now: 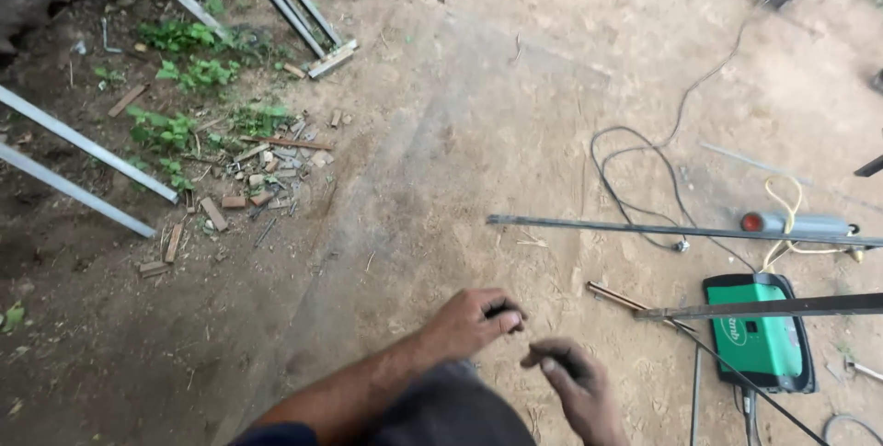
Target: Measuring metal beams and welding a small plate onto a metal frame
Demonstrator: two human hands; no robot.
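Head view: left grip pinches something small and dark; right grip unclear; green welder, steel bars nearby.

Dry matt dirt, dull metal, glossy green plastic.

Rough, dusty earth underfoot, scattered with splintery wood scraps. Grey metal bars at left, smooth and faintly shiny; long rod at right darker, matt, a touch rusty. Welder cased in smooth green plastic with black trim. Black cable rubbery, matt. Grey tube smooth with red cap. Small dark matt piece pinched in left hand; right hand dusty.
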